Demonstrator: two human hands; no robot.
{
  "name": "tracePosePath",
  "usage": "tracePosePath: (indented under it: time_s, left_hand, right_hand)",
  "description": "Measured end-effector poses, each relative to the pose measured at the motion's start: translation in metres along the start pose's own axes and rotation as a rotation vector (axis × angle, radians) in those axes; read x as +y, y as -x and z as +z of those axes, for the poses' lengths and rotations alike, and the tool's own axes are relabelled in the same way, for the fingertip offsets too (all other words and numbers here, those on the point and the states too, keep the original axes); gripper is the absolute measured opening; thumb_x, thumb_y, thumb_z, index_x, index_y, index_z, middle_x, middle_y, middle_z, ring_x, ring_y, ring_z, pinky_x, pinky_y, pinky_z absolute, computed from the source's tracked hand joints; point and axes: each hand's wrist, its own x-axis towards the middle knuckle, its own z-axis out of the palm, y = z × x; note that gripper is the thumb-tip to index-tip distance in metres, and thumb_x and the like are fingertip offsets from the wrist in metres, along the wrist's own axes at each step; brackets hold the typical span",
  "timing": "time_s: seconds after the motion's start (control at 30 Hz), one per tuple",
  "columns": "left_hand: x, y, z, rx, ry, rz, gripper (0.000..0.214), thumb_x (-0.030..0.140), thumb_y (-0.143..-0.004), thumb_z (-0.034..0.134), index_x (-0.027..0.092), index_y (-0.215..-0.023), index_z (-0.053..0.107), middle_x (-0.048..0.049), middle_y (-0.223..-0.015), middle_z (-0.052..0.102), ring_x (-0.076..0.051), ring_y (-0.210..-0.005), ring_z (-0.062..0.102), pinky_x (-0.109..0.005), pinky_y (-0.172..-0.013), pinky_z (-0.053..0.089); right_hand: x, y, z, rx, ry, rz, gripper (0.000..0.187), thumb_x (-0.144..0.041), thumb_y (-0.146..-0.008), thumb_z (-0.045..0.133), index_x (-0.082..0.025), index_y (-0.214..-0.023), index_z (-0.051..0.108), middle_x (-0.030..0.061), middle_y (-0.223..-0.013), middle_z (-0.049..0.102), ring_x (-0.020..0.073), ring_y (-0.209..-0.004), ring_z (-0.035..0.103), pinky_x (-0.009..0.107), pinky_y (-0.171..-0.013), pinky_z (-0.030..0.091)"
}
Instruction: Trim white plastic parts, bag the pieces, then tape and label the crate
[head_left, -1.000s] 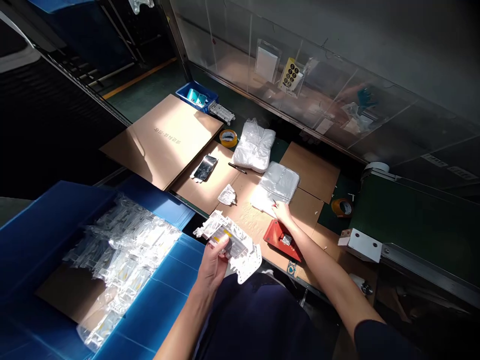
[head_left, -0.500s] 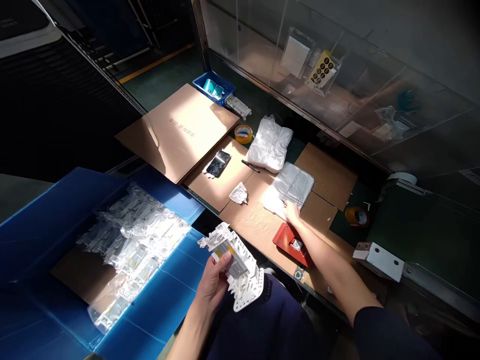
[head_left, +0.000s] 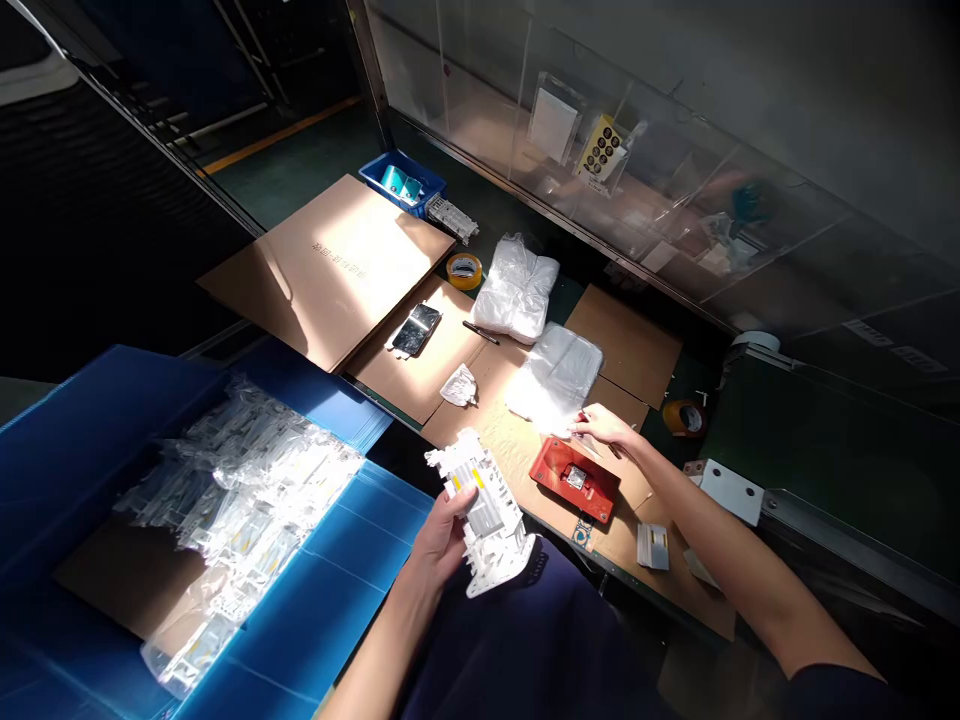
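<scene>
Two hands are apart: the left hand (head_left: 441,535) grips a white plastic part (head_left: 491,515) between the blue box (head_left: 356,565) and red block (head_left: 551,465), the right hand (head_left: 606,425) pinching a slim dark tool (head_left: 615,451) near clear bags (head_left: 559,370).

The only view looks from the person's head, forward and steeply down past both hands (head_left: 442,530), over the counter (head_left: 691,376), a blue box (head_left: 337,560) at near left.

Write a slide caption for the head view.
Left hand holding a white part; right hand near a red block and plastic bags.
</scene>
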Motion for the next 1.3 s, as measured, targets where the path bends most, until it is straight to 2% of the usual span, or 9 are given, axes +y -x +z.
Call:
tracePosePath:
  time_s: [0.1,0.27,0.37,0.57,0.7,0.87,1.03,1.17,1.3]
  left_hand:
    - [-0.016,-0.004,0.016,-0.085,-0.007,-0.044,0.039,0.023,-0.066,0.086,0.012,-0.101,0.073,-0.0137,-0.094,0.076,-0.026,-0.077,0.073,-0.036,-0.072,0.061]
    - [-0.040,-0.001,0.047,-0.206,-0.112,-0.034,0.034,0.017,-0.065,0.086,0.014,-0.097,0.076,-0.0119,-0.090,0.076,-0.021,-0.072,0.070,-0.032,-0.070,0.060]
    - [-0.050,0.003,0.061,-0.244,-0.200,-0.003,0.033,0.016,-0.067,0.084,0.014,-0.099,0.077,-0.0129,-0.091,0.076,-0.023,-0.073,0.071,-0.032,-0.069,0.059]
    - [-0.056,-0.002,0.069,-0.005,-0.106,-0.038,0.037,0.015,-0.069,0.081,0.014,-0.105,0.071,-0.0092,-0.095,0.077,-0.022,-0.076,0.073,-0.036,-0.074,0.062]
    - [-0.052,-0.010,0.067,0.018,-0.142,-0.105,0.029,0.022,-0.075,0.075,0.011,-0.101,0.069,-0.0104,-0.088,0.076,-0.025,-0.077,0.073,-0.041,-0.073,0.063]
    - [-0.036,-0.010,0.074,-0.055,-0.284,0.008,0.041,0.011,-0.063,0.082,0.015,-0.102,0.070,-0.0040,-0.084,0.075,-0.020,-0.072,0.072,-0.031,-0.073,0.060]
    - [-0.002,0.007,0.095,-0.320,-0.590,0.028,0.068,0.002,-0.053,0.085,0.015,-0.119,0.070,-0.0107,-0.101,0.075,-0.026,-0.090,0.072,-0.029,-0.080,0.056]
    - [-0.002,0.017,0.120,-0.523,-1.070,0.169,0.105,-0.003,-0.054,0.079,0.025,-0.149,0.046,-0.0047,-0.096,0.074,-0.019,-0.079,0.069,-0.021,-0.072,0.049]
    - [-0.019,0.012,0.141,-0.638,-1.212,0.248,0.084,-0.002,-0.052,0.075,0.023,-0.131,0.062,0.0036,-0.062,0.065,-0.016,-0.052,0.053,-0.022,-0.052,0.034]
  right_hand:
    - [-0.010,0.043,0.008,-0.074,-0.172,0.018,0.028,-0.033,-0.073,0.074,-0.017,-0.057,0.056,-0.0033,-0.055,0.056,0.0094,-0.050,0.045,0.027,-0.051,0.036]
    - [-0.015,0.104,0.058,0.005,-0.475,0.024,0.016,-0.031,-0.066,0.073,-0.017,-0.070,0.067,0.0024,-0.073,0.068,0.0144,-0.068,0.059,0.029,-0.066,0.048]
    - [-0.011,0.125,0.076,0.020,-0.633,0.043,0.019,-0.033,-0.063,0.077,-0.019,-0.066,0.065,0.0025,-0.068,0.067,0.0149,-0.065,0.058,0.029,-0.063,0.050]
    - [0.006,0.169,0.038,0.147,-0.922,0.090,0.037,-0.053,-0.073,0.075,-0.018,-0.079,0.062,0.0031,-0.078,0.068,0.0033,-0.042,0.033,0.021,-0.036,0.017]
    - [0.015,0.197,0.007,0.074,-1.174,0.095,0.033,-0.050,-0.077,0.075,-0.020,-0.081,0.060,0.0009,-0.073,0.062,0.0055,-0.045,0.037,0.021,-0.035,0.010]
    - [0.017,0.198,0.000,0.285,-0.970,0.064,0.040,-0.041,-0.062,0.088,-0.018,-0.087,0.066,-0.0051,-0.061,0.052,0.0040,-0.045,0.030,0.021,-0.039,0.014]
    - [0.011,0.192,-0.008,0.454,-0.765,-0.051,0.035,-0.048,-0.077,0.075,-0.017,-0.094,0.075,-0.0030,-0.060,0.055,0.0076,-0.051,0.036,0.025,-0.047,0.029]
    - [-0.002,0.203,-0.026,0.356,-0.370,-0.217,0.032,-0.045,-0.090,0.063,-0.023,-0.107,0.078,0.0039,-0.084,0.073,0.0138,-0.064,0.056,0.029,-0.060,0.044]
    - [-0.017,0.221,-0.045,0.011,0.012,-0.522,0.027,-0.034,-0.095,0.056,-0.027,-0.112,0.077,0.0040,-0.092,0.077,0.0179,-0.081,0.068,0.030,-0.073,0.049]
